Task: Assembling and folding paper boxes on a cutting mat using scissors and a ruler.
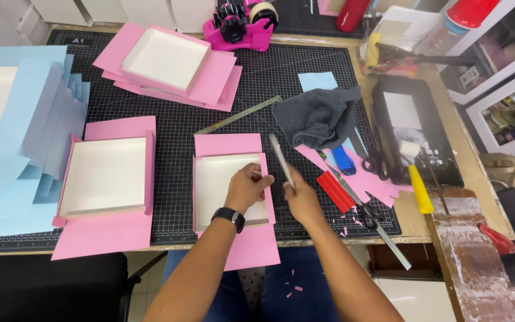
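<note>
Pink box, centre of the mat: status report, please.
Left hand pressing the pink box right wall. Right hand holding a thin white tool. Scissors lie alongside.

Three shallow boxes (232, 185) on pink paper (105, 232) (one at back), one tape dispenser (239, 27), two hands (247, 186).
</note>
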